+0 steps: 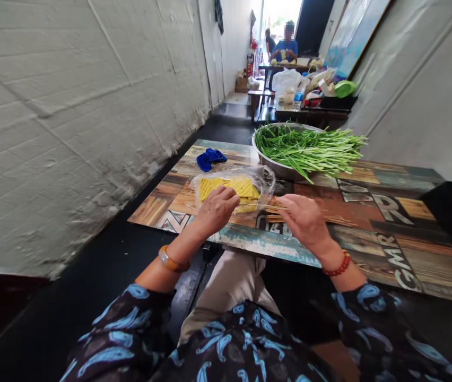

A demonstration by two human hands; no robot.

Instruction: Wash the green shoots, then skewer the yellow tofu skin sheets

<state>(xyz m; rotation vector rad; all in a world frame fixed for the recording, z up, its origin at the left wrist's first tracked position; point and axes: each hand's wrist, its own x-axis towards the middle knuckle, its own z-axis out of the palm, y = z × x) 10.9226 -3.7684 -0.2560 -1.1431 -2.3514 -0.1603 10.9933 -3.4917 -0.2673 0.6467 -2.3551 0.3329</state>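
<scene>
Yellow scored food pieces [245, 187] lie in a clear plastic bag [266, 180] on the patterned table [234, 233]. My left hand [218, 208] is at the front of the yellow pieces, its fingers closed at the left end of a thin wooden skewer [255, 205]. My right hand [304, 220] is closed round the skewer's other end. More thin skewers [335, 219] lie on the table beside and under my right hand.
Behind the bag stand a metal bowl of long green stalks [313, 148] and a crumpled blue cloth [210, 158]. A black container [451, 215] is at the right. Farther back, people [285, 49] are near another table.
</scene>
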